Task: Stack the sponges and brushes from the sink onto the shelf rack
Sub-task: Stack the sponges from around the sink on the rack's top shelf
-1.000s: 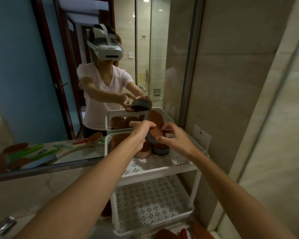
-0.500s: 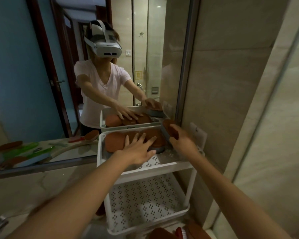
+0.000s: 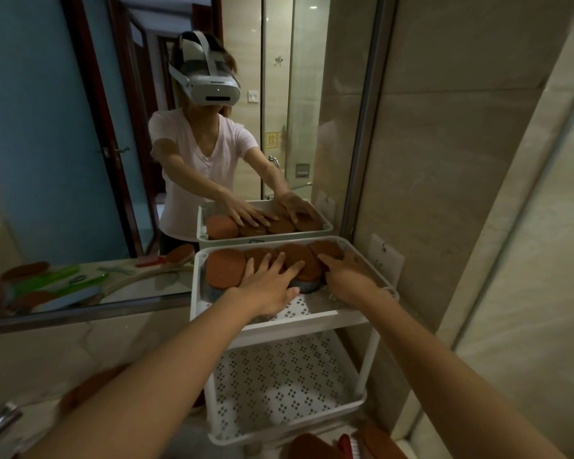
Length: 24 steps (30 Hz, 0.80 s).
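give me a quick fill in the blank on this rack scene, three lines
1. The sponges lie on the ____ tier of the rack.
2. The left hand and the right hand both touch the ____.
3. A ____ behind the rack reflects the person.
Missing words: top; sponges; mirror.

Four round brown sponges (image 3: 224, 268) lie at the top of the white rack (image 3: 312, 321). The rack shows two trays (image 3: 279, 392). Two hands lie flat on the sponges, the left hand (image 3: 269, 283) and the right hand (image 3: 348, 273).
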Available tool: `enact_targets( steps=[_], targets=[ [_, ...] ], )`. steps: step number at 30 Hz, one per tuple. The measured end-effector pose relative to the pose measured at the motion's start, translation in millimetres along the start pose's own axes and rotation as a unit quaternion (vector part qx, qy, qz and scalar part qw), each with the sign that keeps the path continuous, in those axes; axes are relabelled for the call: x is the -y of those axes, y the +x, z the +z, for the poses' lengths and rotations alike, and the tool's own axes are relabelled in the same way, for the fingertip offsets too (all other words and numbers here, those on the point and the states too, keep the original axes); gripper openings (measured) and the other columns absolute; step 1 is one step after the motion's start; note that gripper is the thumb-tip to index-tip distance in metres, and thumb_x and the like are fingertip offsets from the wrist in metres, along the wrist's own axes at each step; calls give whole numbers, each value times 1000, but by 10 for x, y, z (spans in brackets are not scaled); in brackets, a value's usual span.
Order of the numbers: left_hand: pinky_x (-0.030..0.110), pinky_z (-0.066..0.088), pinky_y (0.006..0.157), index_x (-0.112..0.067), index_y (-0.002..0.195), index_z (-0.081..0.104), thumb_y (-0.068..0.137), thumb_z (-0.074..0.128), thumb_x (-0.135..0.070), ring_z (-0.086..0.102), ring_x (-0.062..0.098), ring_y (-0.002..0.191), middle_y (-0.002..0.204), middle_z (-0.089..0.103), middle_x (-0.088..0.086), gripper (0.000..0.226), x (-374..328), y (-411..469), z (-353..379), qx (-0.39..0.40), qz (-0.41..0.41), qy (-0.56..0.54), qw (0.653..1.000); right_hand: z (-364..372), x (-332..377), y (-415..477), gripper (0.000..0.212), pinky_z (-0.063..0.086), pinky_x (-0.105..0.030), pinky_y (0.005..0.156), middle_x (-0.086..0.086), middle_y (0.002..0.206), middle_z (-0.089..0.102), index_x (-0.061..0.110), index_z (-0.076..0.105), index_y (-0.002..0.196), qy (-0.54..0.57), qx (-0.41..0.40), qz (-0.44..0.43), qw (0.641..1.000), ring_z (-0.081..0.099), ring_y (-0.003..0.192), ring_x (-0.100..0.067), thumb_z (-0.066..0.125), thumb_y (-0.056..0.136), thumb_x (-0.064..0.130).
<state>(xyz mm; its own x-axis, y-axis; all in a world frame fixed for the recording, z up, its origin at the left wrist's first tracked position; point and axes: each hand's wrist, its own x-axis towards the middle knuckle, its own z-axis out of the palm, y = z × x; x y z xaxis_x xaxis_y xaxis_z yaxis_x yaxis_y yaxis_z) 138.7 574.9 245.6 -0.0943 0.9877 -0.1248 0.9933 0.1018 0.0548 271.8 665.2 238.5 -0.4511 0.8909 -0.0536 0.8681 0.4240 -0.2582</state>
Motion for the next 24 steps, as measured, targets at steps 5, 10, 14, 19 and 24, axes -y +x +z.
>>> enact_targets(
  steps=[5,10,14,19,24],
  targets=[
    [51,-2,117,-36,149,2,97,27,-49,-5,29,147,160,-5,4,59,-25,10,-80,24,-10,-29,999,-96,101,-134,57,9,-48,119,-13,157,-4,30,14,148,-119,5,-3,993,1,144,-38,38,96,29],
    [46,-6,118,-25,150,12,96,35,-37,1,24,148,160,7,7,60,6,-75,-189,-10,-4,-67,998,-120,137,-167,61,11,-47,119,-10,158,5,26,11,148,-81,4,-8,997,5,145,-34,39,94,25],
    [45,12,120,-16,146,27,96,39,-27,26,25,142,151,31,9,52,117,-324,-335,-105,-22,-132,985,-149,271,-346,45,44,-44,99,-21,133,48,14,39,136,87,-139,-22,986,48,120,-37,39,91,11],
    [32,44,82,-10,117,57,94,45,-23,57,25,105,116,61,11,29,338,-906,-520,-231,-57,-234,943,-69,941,-819,28,46,-40,91,-15,123,55,4,60,114,194,-247,-121,942,55,108,-32,45,90,7],
    [28,43,87,-14,123,57,95,45,-26,57,20,111,122,61,5,33,871,-1913,-241,-284,-148,-322,891,486,1789,-1449,22,40,-23,84,-14,108,61,3,65,102,303,-223,-194,906,57,100,-25,50,85,2]
  ],
)
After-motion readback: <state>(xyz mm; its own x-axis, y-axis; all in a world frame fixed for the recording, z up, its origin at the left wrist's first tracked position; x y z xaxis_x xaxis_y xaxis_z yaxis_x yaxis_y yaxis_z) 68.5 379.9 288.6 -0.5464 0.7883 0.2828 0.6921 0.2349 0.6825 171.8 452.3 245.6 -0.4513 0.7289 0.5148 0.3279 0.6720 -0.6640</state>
